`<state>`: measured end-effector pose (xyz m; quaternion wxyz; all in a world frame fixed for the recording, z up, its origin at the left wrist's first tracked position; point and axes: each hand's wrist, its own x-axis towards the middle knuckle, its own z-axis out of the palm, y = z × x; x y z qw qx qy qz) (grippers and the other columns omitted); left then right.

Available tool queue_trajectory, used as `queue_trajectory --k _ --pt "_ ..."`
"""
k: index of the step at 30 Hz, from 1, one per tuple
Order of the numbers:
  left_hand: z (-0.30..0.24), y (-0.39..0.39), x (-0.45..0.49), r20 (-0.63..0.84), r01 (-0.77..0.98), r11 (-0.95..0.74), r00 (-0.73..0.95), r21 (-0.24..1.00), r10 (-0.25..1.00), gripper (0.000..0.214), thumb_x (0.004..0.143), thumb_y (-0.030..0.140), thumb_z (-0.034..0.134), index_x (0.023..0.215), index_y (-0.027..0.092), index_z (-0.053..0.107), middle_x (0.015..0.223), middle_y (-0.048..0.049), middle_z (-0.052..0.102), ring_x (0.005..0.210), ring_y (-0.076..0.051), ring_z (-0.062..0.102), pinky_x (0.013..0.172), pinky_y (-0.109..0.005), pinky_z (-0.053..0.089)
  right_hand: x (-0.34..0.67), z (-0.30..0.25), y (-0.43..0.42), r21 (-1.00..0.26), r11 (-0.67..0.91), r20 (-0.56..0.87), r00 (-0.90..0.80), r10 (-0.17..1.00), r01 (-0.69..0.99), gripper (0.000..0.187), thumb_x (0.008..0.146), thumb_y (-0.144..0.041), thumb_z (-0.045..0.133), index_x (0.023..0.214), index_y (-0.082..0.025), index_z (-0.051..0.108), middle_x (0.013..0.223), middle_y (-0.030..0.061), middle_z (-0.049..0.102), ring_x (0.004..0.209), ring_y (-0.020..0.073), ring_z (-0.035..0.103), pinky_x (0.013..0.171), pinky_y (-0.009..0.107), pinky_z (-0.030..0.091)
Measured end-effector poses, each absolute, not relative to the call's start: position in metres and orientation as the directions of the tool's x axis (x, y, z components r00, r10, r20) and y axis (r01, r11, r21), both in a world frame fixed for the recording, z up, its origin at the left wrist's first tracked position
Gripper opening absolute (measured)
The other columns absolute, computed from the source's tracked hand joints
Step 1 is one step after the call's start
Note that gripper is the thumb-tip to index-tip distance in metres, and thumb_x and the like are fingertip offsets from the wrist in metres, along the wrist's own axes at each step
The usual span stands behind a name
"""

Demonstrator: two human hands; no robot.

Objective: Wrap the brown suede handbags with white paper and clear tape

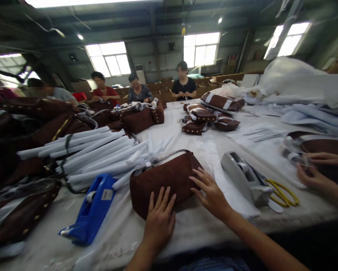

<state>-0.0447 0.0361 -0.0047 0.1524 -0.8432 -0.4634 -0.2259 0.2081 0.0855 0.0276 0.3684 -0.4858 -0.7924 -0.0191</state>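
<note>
A brown suede bag [166, 177] lies on the white table [191, 226] right in front of me. My left hand [159, 218] rests flat on its near lower edge with the fingers spread. My right hand [211, 194] lies open on the bag's right end, fingers stretched out toward its top. A clear wrapped strap [163, 158] runs along the bag's upper edge. Neither hand grips anything.
A blue tape dispenser [92, 209] lies left of the bag, and white paper rolls [95, 154] are stacked behind it. A grey tape dispenser [245, 177] and yellow scissors [282, 192] sit to the right. A co-worker's hands [315, 169] work at the right edge. More brown bags [208, 116] and seated people lie farther back.
</note>
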Motion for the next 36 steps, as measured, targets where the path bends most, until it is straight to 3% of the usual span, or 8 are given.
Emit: queue_trajectory --k 4,7,11,17,23,27,31,36 --pt "-0.011 0.035 -0.041 0.539 0.875 -0.483 0.421 -0.029 0.73 0.06 0.09 0.027 0.057 0.149 0.026 0.043 0.158 -0.0061 0.038 0.146 -0.03 0.036 0.121 -0.057 0.025 0.179 0.067 0.142 -0.482 0.644 0.575 -0.34 0.744 0.594 0.035 0.098 -0.033 0.053 0.13 -0.025 0.063 0.134 0.0073 0.064 0.127 0.0253 0.058 0.11 0.045 0.048" --pt "-0.017 0.036 -0.04 0.556 0.887 -0.461 0.39 -0.013 0.734 0.062 0.09 0.034 0.06 0.149 0.028 0.043 0.158 -0.005 0.038 0.146 -0.029 0.036 0.123 -0.057 0.023 0.134 0.089 0.209 -0.701 0.461 0.347 -0.304 0.887 0.544 0.037 0.096 -0.035 0.056 0.13 -0.023 0.062 0.126 0.007 0.069 0.11 0.0242 0.068 0.102 0.042 0.054" --pt "-0.024 0.041 -0.04 0.595 0.896 -0.434 0.398 -0.09 0.698 0.057 0.093 0.034 0.054 0.149 0.028 0.044 0.158 -0.0024 0.039 0.148 -0.025 0.033 0.127 -0.051 0.008 0.065 0.095 0.298 -0.768 0.262 0.099 -0.296 0.95 0.585 0.049 0.096 -0.034 0.055 0.142 -0.017 0.049 0.116 0.011 0.073 0.08 0.0193 0.073 0.077 0.035 0.061" --pt "-0.035 0.05 -0.04 0.708 0.906 -0.367 0.401 -0.212 0.582 0.046 0.097 0.032 0.05 0.143 0.031 0.052 0.157 -0.0003 0.042 0.146 -0.023 0.036 0.127 -0.05 0.013 0.008 0.082 0.354 -0.771 0.015 -0.162 -0.219 0.962 0.636 0.04 0.095 -0.037 0.064 0.128 -0.017 0.057 0.125 0.0104 0.062 0.105 0.0233 0.065 0.089 0.045 0.057" --pt "-0.032 0.051 -0.037 0.686 0.906 -0.356 0.411 -0.23 0.601 0.044 0.1 0.028 0.043 0.143 0.028 0.051 0.158 -0.0025 0.039 0.14 -0.023 0.045 0.117 -0.048 0.037 0.026 0.094 0.344 -0.888 -0.11 -0.22 -0.202 0.954 0.447 0.035 0.097 -0.037 0.061 0.124 -0.017 0.059 0.123 0.0092 0.062 0.103 0.0221 0.064 0.086 0.043 0.057" --pt "-0.017 0.052 -0.041 0.602 0.888 -0.397 0.453 -0.233 0.658 0.046 0.099 0.022 0.045 0.144 0.026 0.05 0.153 -0.0031 0.047 0.135 -0.023 0.052 0.11 -0.045 0.047 0.09 0.114 0.306 -0.962 -0.038 -0.099 -0.22 0.97 0.269 0.039 0.091 -0.035 0.068 0.125 -0.016 0.061 0.118 0.009 0.067 0.098 0.0198 0.066 0.087 0.037 0.056" --pt "-0.001 0.059 -0.05 0.475 0.826 -0.515 0.557 -0.231 0.681 0.052 0.094 0.009 0.046 0.144 0.022 0.05 0.149 -0.0079 0.052 0.133 -0.025 0.055 0.108 -0.04 0.049 0.193 0.133 0.239 -0.972 0.091 0.019 -0.315 0.949 0.215 0.055 0.067 -0.032 0.087 0.117 -0.019 0.071 0.112 0.0036 0.073 0.103 0.0226 0.065 0.097 0.034 0.048" --pt "0.021 0.069 -0.061 0.313 0.764 -0.613 0.643 -0.2 0.699 0.058 0.088 0.001 0.045 0.142 0.021 0.053 0.144 -0.0087 0.057 0.128 -0.024 0.059 0.103 -0.037 0.053 0.304 0.136 0.147 -0.739 0.42 -0.07 -0.679 0.73 0.527 0.033 0.078 -0.035 0.075 0.109 -0.025 0.077 0.109 0.0034 0.075 0.103 0.025 0.067 0.096 0.034 0.047"
